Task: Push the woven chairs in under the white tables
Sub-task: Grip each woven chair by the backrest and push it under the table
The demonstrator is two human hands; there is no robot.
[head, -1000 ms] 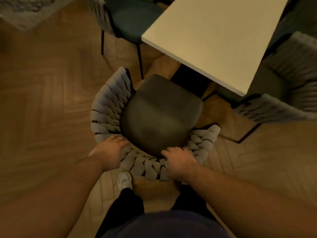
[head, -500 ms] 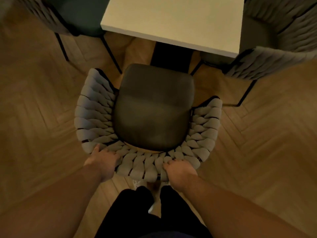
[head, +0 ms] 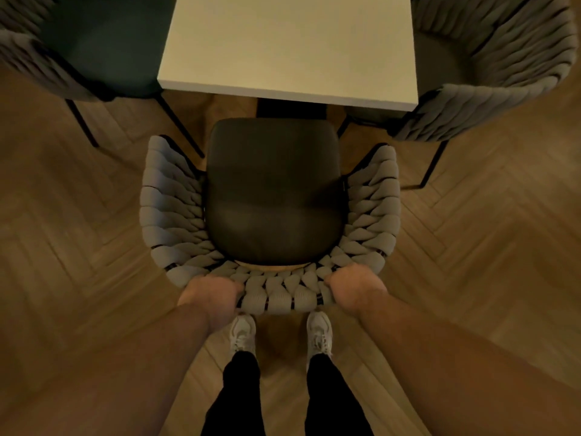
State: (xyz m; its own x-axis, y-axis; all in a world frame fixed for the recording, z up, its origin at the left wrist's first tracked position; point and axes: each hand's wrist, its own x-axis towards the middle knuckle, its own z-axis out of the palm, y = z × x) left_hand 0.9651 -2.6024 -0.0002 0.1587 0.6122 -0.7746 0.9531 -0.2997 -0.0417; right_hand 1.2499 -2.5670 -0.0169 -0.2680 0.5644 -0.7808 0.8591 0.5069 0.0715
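Herringbone wood floor [head: 78, 247] carries everything. Woven chair [head: 273, 199] stands on it directly ahead of the left hand [head: 210, 294] and right hand [head: 355, 287]. White bench [head: 289, 42] stands farther out from the hands, its near edge just beyond the chair's seat front, with a dark base [head: 290, 108] showing below that edge. Second woven chair [head: 490, 73] stands forward-right of the right hand, beside the bench. Dark-seated chair [head: 103, 48] stands forward-left of the left hand, thin black legs on the floor. White shoes [head: 242, 333] are planted on the floor just behind the hands.
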